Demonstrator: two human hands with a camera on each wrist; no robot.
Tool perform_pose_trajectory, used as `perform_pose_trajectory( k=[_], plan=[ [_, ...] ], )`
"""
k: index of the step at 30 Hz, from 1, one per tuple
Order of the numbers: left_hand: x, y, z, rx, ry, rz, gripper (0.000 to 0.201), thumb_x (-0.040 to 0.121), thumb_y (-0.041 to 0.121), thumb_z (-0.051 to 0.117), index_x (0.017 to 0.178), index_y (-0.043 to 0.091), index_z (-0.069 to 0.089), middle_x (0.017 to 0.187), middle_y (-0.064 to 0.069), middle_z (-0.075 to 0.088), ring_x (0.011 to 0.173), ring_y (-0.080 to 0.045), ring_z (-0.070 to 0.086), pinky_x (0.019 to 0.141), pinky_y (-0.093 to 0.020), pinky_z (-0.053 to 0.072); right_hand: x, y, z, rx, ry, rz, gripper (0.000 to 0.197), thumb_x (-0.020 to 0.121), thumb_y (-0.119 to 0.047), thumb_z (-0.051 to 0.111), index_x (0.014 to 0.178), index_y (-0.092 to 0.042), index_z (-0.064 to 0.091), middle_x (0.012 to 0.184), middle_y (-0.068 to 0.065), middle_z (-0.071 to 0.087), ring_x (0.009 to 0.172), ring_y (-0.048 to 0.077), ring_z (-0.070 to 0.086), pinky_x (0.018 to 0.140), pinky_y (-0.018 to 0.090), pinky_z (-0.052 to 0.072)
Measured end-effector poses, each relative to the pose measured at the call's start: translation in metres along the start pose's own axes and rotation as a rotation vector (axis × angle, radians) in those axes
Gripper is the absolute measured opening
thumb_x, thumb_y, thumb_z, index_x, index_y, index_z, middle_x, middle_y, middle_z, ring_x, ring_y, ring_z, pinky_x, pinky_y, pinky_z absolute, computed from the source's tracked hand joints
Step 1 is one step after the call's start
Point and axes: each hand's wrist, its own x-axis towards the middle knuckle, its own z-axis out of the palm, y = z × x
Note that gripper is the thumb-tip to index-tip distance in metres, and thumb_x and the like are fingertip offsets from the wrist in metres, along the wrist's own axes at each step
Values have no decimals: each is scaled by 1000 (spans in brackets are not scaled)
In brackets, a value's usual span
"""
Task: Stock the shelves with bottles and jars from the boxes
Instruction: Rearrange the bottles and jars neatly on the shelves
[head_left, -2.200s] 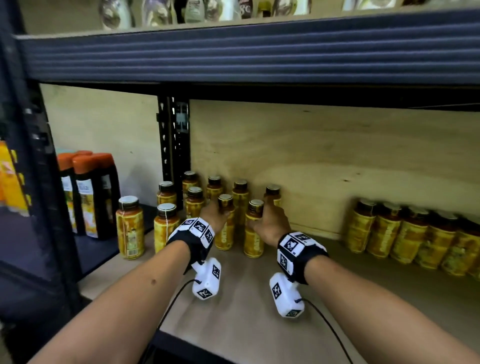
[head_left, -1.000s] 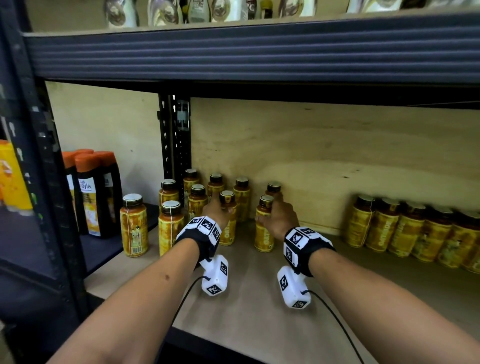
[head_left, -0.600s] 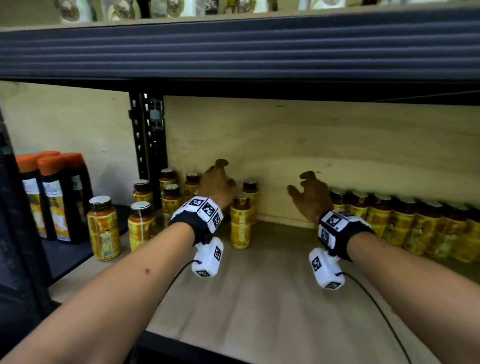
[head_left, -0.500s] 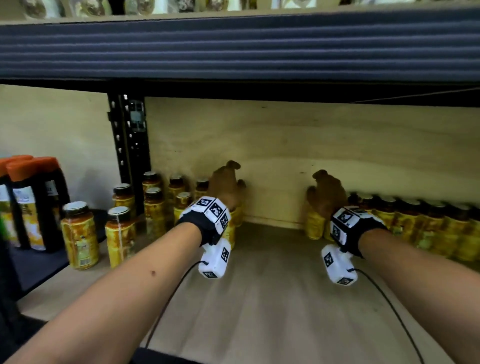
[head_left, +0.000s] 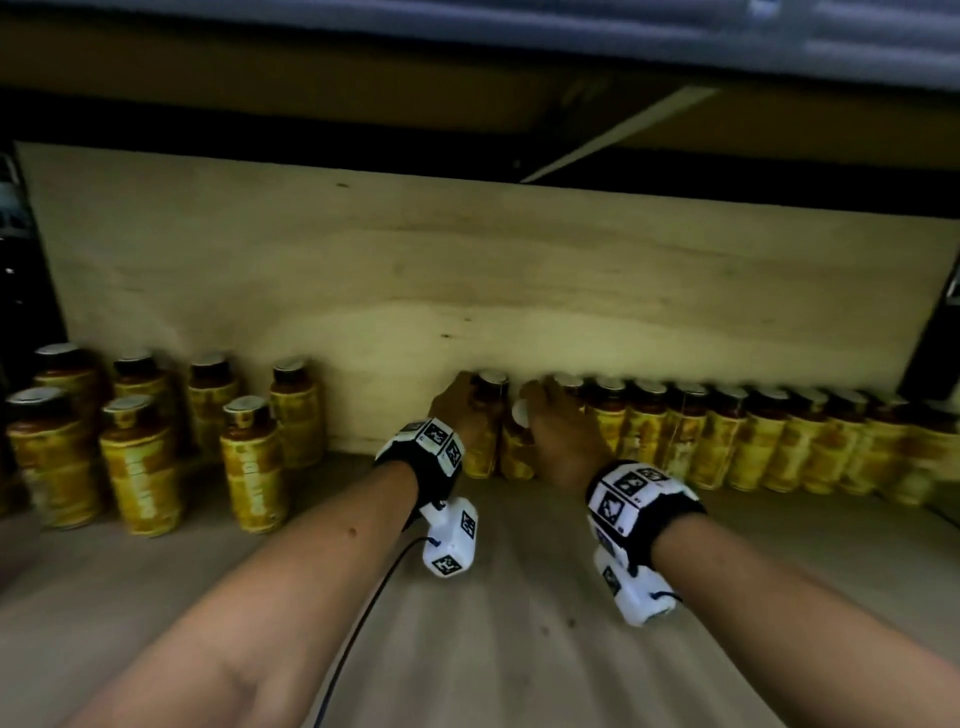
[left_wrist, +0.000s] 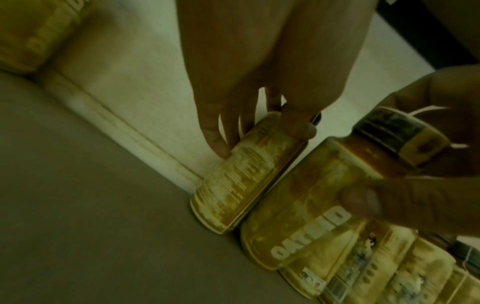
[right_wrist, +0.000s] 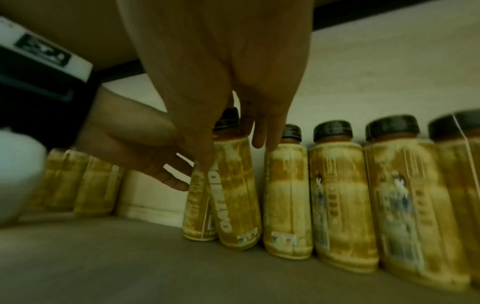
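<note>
Two small yellow-labelled bottles with dark caps stand side by side at the left end of a long bottle row (head_left: 753, 441) against the back panel. My left hand (head_left: 460, 410) grips the left bottle (head_left: 483, 452) near its top; in the left wrist view its fingers (left_wrist: 218, 146) and thumb pinch that bottle (left_wrist: 241, 181). My right hand (head_left: 558, 436) holds the neighbouring bottle (head_left: 517, 457). The right wrist view shows the right hand (right_wrist: 233, 148) curled round this bottle (right_wrist: 236, 195), thumb on the label. Both bottles stand on the wooden shelf board (head_left: 493, 623).
A loose cluster of the same bottles (head_left: 140, 457) stands at the left of the shelf. A bare stretch of back panel (head_left: 384, 395) separates it from the row. The upper shelf's beam (head_left: 519, 31) hangs low overhead. A dark upright post (head_left: 31, 291) is at far left.
My left hand has carried a bottle from the left cluster rightward to the row's left end, beside the right hand's bottle. The head view has shifted right and closer.
</note>
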Motion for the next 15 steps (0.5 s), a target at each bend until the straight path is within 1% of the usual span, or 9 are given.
perform_pose_trajectory(
  k=[1, 2, 4, 5, 7, 9, 11, 12, 15],
  plan=[
    [-2, -1, 1, 1, 21, -13, 45, 92, 36, 57, 133, 20, 48, 131, -8, 57, 117, -32, 55, 95, -31, 44, -3, 1, -1, 132, -53, 8, 59, 88, -19, 65, 137, -7, 33, 129, 16, 46, 114, 35, 53, 83, 39, 46],
    [-6, -2, -2, 13, 22, -19, 45, 91, 35, 57, 133, 20, 48, 130, -9, 58, 116, -32, 56, 94, -32, 44, -5, 1, -2, 280, -63, 10, 57, 87, -19, 68, 133, -6, 36, 122, 14, 50, 110, 32, 55, 83, 37, 46],
    [-19, -6, -12, 23, 12, 3, 42, 91, 32, 58, 130, 21, 51, 129, -8, 59, 116, -30, 56, 97, -36, 46, -11, -5, -4, 443, -32, 24, 46, 82, -20, 73, 116, -7, 44, 106, 10, 56, 98, 27, 58, 77, 34, 45],
    [-27, -9, -19, 30, 0, 12, 41, 90, 28, 59, 130, 22, 52, 129, -7, 59, 118, -29, 56, 98, -37, 46, -13, -10, -5, 469, -11, 39, 44, 80, -22, 75, 111, -8, 47, 103, 10, 58, 95, 27, 58, 74, 33, 45],
    [-48, -16, -39, 57, -24, 12, 44, 90, 20, 59, 133, 20, 52, 130, -7, 59, 119, -27, 56, 97, -30, 44, -18, -23, -7, 491, 12, 57, 41, 78, -27, 78, 106, -12, 53, 100, 9, 64, 92, 26, 61, 73, 32, 47],
    [-72, -26, -63, 100, -41, -3, 48, 87, 23, 61, 134, 20, 51, 129, -7, 60, 119, -27, 57, 95, -25, 42, -24, -44, -15, 542, 16, 54, 38, 74, -33, 80, 100, -14, 61, 96, 4, 68, 90, 22, 64, 74, 34, 51],
    [-95, -41, -88, 110, -57, -6, 62, 76, 39, 62, 134, 20, 52, 130, -6, 60, 119, -27, 57, 101, -33, 45, -31, -70, -21, 580, -15, 69, 36, 70, -41, 81, 94, -18, 66, 93, -1, 70, 88, 19, 65, 78, 38, 54],
    [-107, -50, -102, 118, -68, -13, 65, 73, 41, 62, 134, 18, 52, 131, -7, 60, 121, -26, 56, 102, -38, 45, -36, -87, -25, 573, -45, 74, 36, 69, -44, 80, 92, -20, 67, 92, -2, 70, 88, 18, 65, 79, 39, 54],
    [-150, -66, -146, 157, -52, -25, 47, 87, 21, 65, 131, 13, 53, 131, -5, 59, 123, -22, 54, 106, -39, 42, -43, -140, -30, 558, -111, 38, 35, 68, -49, 77, 85, -20, 67, 87, -3, 71, 85, 18, 65, 76, 38, 55]
  ],
)
